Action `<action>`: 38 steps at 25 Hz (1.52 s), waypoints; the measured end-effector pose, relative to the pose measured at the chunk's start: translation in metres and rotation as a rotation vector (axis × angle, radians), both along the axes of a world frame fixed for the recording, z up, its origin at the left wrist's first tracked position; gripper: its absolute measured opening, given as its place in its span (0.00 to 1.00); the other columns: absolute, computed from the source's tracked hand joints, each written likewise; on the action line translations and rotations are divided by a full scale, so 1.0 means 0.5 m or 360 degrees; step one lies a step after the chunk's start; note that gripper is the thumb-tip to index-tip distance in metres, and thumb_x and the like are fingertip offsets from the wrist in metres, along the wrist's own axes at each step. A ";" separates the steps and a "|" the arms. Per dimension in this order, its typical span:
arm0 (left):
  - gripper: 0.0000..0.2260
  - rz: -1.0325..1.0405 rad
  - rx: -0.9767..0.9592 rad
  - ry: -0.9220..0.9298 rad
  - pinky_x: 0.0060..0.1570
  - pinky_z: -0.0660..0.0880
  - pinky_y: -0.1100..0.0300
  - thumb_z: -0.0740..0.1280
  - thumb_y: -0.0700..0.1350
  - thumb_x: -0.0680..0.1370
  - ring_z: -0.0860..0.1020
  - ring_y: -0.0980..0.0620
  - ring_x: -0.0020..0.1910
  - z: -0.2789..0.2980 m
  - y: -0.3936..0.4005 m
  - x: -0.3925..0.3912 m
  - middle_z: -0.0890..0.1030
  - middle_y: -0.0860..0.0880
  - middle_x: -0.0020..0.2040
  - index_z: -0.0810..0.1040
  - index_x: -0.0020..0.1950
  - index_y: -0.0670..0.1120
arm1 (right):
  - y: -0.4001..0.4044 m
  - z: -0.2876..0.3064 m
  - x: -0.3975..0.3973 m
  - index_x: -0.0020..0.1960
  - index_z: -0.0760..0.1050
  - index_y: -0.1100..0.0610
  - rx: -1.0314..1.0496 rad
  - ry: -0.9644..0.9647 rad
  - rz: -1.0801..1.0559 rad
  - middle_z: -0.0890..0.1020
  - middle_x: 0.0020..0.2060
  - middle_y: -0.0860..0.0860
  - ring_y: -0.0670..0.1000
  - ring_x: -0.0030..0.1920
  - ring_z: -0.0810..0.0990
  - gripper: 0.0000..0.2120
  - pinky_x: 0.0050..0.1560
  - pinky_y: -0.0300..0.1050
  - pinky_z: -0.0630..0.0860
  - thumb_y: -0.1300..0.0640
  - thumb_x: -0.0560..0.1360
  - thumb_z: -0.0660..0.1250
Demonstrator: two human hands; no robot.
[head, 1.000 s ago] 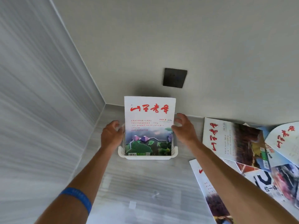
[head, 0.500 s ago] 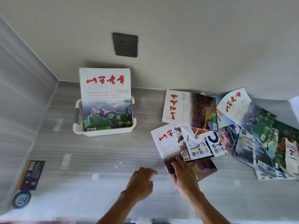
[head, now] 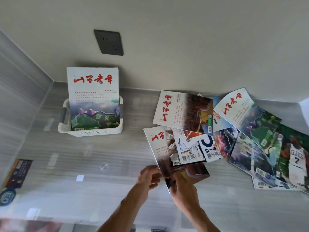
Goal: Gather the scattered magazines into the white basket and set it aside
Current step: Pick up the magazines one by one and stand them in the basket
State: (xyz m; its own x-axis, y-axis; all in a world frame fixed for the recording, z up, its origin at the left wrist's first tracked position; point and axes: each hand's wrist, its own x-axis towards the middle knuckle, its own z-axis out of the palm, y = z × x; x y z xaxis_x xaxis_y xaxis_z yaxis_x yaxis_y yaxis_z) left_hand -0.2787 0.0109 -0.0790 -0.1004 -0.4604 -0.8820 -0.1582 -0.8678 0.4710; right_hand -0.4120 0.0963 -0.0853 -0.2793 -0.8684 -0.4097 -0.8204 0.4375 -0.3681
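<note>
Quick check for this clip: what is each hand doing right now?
Left hand: open, fingers curled at the near edge of the nearest magazine, not clearly gripping.
Right hand: closed on that magazine's near corner.

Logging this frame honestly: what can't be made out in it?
- Head view: how many magazines stand in the white basket; the front magazine hides any behind.
- Right hand grip: blurred.
- Basketball magazine: cut by the right edge.

White perforated basket [head: 100, 131] near back wall, one magazine [head: 93, 97] upright inside. Remaining magazines [head: 217, 136] overlap in a loose pile to its right.
</note>
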 end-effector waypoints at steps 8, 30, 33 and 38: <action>0.15 -0.0444 -0.0777 -0.0332 0.31 0.75 0.57 0.65 0.36 0.70 0.80 0.52 0.34 0.032 -0.063 -0.042 0.85 0.53 0.45 0.83 0.51 0.53 | 0.001 0.037 -0.105 0.60 0.76 0.48 0.0071 -0.0597 0.0103 0.85 0.52 0.45 0.43 0.46 0.83 0.17 0.49 0.43 0.80 0.61 0.74 0.65; 0.03 -0.0118 -0.1581 -0.0593 0.29 0.80 0.51 0.72 0.40 0.72 0.82 0.48 0.30 0.178 -0.189 0.439 0.85 0.47 0.34 0.81 0.41 0.48 | -0.342 0.223 0.142 0.52 0.81 0.57 -0.0419 -0.1024 -0.0128 0.84 0.37 0.47 0.46 0.36 0.80 0.05 0.37 0.40 0.75 0.60 0.78 0.67; 0.10 0.0253 -0.1752 -0.0332 0.26 0.77 0.63 0.70 0.35 0.75 0.81 0.54 0.30 0.250 -0.278 0.471 0.86 0.52 0.37 0.80 0.44 0.51 | -0.426 0.306 0.173 0.49 0.80 0.45 -0.0716 -0.1325 -0.0198 0.86 0.41 0.40 0.42 0.37 0.84 0.11 0.38 0.37 0.80 0.62 0.78 0.66; 0.11 0.0464 -0.1751 -0.0525 0.27 0.75 0.66 0.71 0.36 0.74 0.83 0.52 0.33 0.321 -0.469 0.512 0.84 0.51 0.35 0.82 0.39 0.53 | -0.585 0.325 0.264 0.49 0.76 0.46 -0.0772 -0.1288 -0.0248 0.83 0.48 0.43 0.44 0.35 0.85 0.09 0.35 0.38 0.81 0.58 0.81 0.61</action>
State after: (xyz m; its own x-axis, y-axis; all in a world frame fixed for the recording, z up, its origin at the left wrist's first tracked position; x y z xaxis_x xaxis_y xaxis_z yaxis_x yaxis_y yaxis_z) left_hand -0.0225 -0.2237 0.0815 0.2919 -0.9557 0.0388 -0.2751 -0.0451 0.9604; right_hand -0.2801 -0.1964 0.0774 -0.1958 -0.9713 -0.1347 -0.1827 0.1711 -0.9682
